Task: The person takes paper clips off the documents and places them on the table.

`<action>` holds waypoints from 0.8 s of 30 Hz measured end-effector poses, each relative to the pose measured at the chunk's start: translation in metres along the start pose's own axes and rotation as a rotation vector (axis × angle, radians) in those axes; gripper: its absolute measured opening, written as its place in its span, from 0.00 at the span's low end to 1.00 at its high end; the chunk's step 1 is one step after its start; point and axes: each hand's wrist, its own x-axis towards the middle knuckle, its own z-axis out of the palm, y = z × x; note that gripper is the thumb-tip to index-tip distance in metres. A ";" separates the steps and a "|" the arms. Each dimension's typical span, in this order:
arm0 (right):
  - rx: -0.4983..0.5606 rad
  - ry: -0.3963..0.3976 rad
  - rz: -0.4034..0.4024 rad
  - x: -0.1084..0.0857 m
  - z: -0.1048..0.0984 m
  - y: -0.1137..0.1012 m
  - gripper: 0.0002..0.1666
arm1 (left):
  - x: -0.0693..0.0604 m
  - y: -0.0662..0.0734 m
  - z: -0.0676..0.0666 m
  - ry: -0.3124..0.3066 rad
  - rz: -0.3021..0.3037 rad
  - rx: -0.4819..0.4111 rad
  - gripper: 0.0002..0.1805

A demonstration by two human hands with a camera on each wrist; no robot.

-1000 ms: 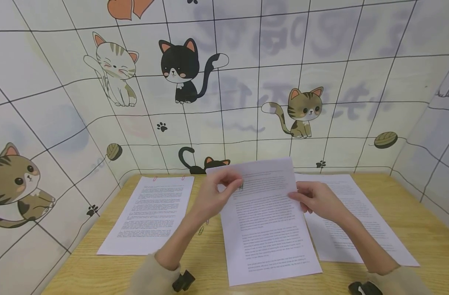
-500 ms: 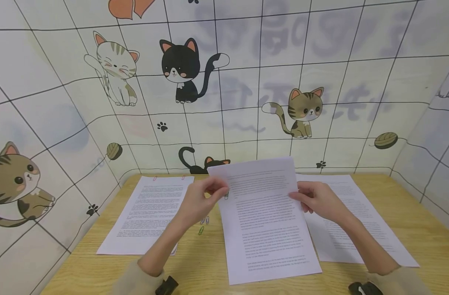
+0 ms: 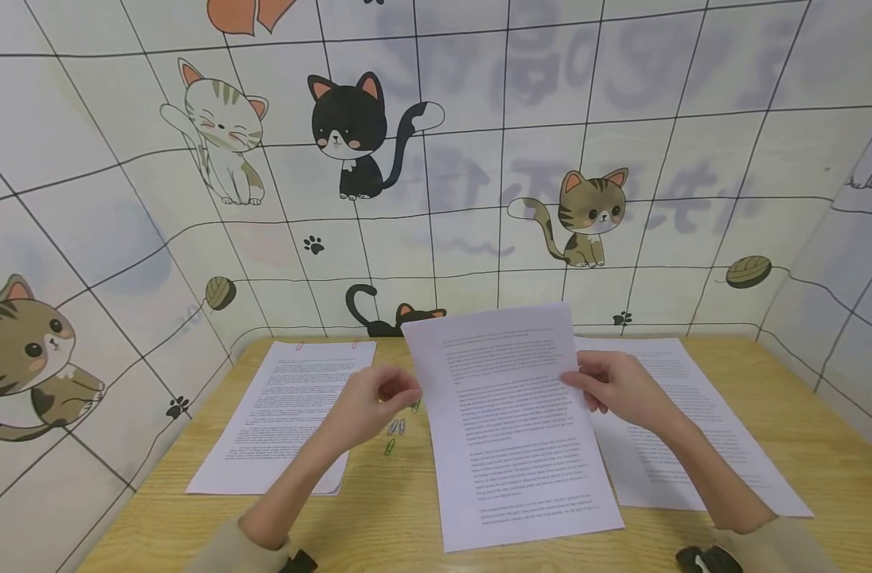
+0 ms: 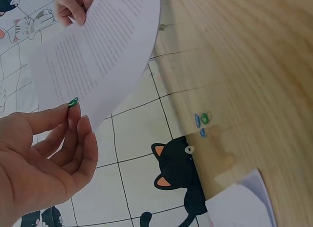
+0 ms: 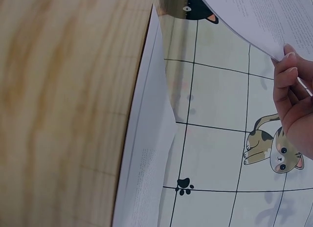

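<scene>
Between its thumb and index finger my left hand (image 4: 46, 153) pinches a green paper clip (image 4: 73, 102); the head view shows this hand (image 3: 370, 404) just left of the raised printed sheets (image 3: 511, 446). My right hand (image 3: 622, 390) grips the right edge of those sheets with thumb and fingers, holding them tilted up above the table. In the right wrist view the same hand (image 5: 296, 100) pinches the paper's edge (image 5: 244, 34). Blue paper clips (image 3: 396, 427) and a green clip (image 3: 389, 447) lie on the table between the left stack and the raised sheets.
A printed stack (image 3: 286, 422) with two red clips (image 3: 355, 344) along its top edge lies at the left of the wooden table (image 3: 149, 517). Another printed stack (image 3: 687, 430) lies at the right, partly behind my right forearm. A cat-patterned wall covering (image 3: 465, 239) stands behind the table.
My left hand has moved left and down with the green clip, from in front of the sheets to beside their left edge. My right hand and the sheets have hardly moved.
</scene>
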 end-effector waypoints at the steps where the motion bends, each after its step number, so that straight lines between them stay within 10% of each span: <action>1: -0.002 0.000 -0.002 0.000 0.000 0.000 0.07 | -0.001 -0.002 0.000 -0.011 -0.011 0.005 0.02; 24: 0.012 -0.011 -0.002 0.000 0.001 0.000 0.06 | -0.010 -0.041 0.003 -0.174 -0.093 0.068 0.03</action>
